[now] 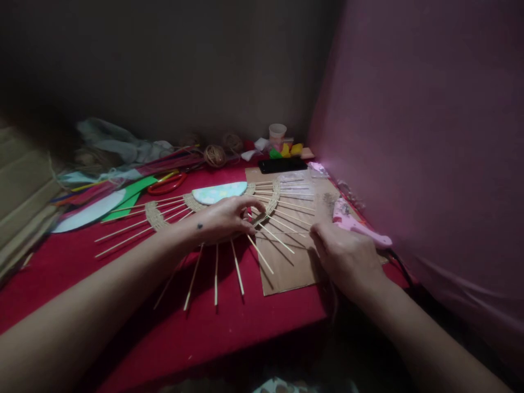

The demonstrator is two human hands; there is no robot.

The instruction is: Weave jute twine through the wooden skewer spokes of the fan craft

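So, right hand (346, 254) is closest, fingers bunched; can't tell if it's pinching anything. Left hand (229, 215) is curled over the stick-and-twine fan (196, 203), thumb and index slightly apart at its woven band; can't tell how firm. Fan sits mid-frame, long axis running left-right, left hand on it, right hand just off its right side. Farther back: black smartphone (282, 165), then a paper cup (277, 131), upper middle.
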